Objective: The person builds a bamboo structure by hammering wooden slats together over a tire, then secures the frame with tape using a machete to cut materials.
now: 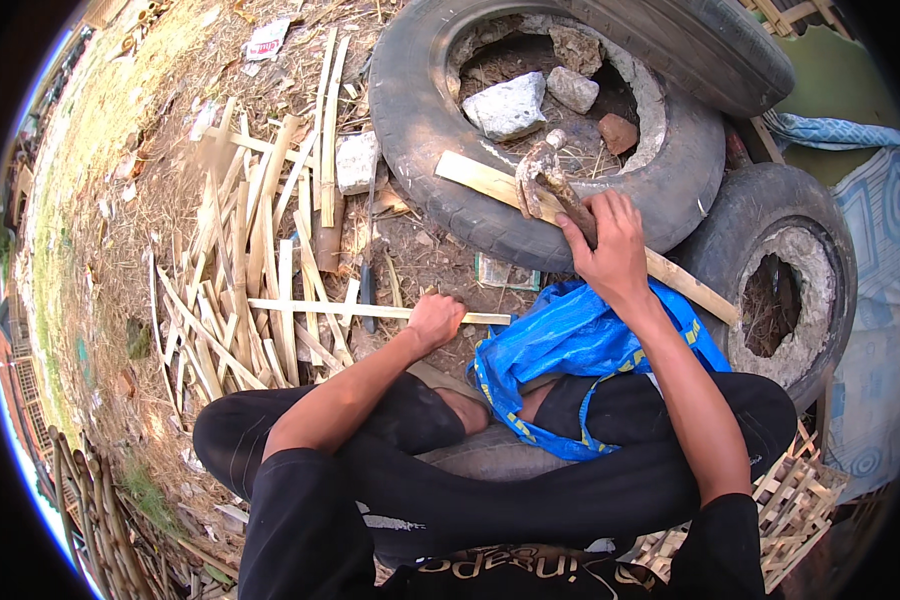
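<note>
Seated cross-legged on ground, black trousers, seen from above. Left hand point(436, 318) at frame centre, closed in a fist round a thin bamboo strip point(370, 311); strip runs approx. horizontal, from centre-left to just right of the fist, lying over the scrap pile. Right hand point(610, 245) centre-right, fingers wrapped tight round handle of a curved chopping blade point(542, 172); blade rusty, hooked tip pointing up-left, resting on a flat wooden slat point(485, 180). Slat laid diagonally across the near wall of a big tyre point(410, 120), running from upper centre down to right, w/ lower end passing behind the right wrist. Inside tyre: concrete rim, pale rocks point(510, 105) and a reddish one. Second tyre point(820, 215) at right, also concrete-filled, touching the first; third tyre leaning across top right. Blue plastic bag point(570, 345) on lap, between the two forearms, just below right hand. Heap of split bamboo offcuts point(240, 260) spread over left half of frame, beside left knee. Dark knife-like tool point(367, 285) lying on dirt nr. the strip, exact kind unclear. Woven bamboo lattice point(790, 500) at lower right. Dry grass and litter upper left.
</note>
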Tool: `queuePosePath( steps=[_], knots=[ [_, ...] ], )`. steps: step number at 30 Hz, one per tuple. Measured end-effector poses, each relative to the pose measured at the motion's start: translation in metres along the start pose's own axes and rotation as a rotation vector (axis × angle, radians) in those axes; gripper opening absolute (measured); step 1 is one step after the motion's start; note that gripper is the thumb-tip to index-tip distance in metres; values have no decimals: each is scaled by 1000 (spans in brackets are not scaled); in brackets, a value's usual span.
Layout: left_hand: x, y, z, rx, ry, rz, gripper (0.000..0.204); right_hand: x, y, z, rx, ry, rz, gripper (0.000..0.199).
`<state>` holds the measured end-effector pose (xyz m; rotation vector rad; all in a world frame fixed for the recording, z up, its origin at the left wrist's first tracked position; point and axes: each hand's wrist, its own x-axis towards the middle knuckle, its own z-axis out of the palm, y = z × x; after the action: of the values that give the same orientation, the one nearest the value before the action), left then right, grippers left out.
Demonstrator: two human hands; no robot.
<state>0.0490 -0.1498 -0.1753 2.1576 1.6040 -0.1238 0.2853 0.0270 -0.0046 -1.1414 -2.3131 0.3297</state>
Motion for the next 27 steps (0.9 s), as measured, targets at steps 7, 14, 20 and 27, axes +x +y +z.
queuePosePath(
  steps=[7, 14, 20, 27],
  knots=[
    [-2, 4, 2, 172, -80, 194, 15, 0, 1, 1, 13, -3, 6, 31],
    [1, 7, 8, 284, -91, 258, 16, -2, 1, -1, -8, 8, 0, 31],
    [3, 4, 5, 231, -86, 314, 16, -2, 5, -2, -22, 9, -2, 31],
    [2, -2, 3, 148, -65, 286, 21, 0, 0, 1, 18, 6, 6, 32]
  ],
)
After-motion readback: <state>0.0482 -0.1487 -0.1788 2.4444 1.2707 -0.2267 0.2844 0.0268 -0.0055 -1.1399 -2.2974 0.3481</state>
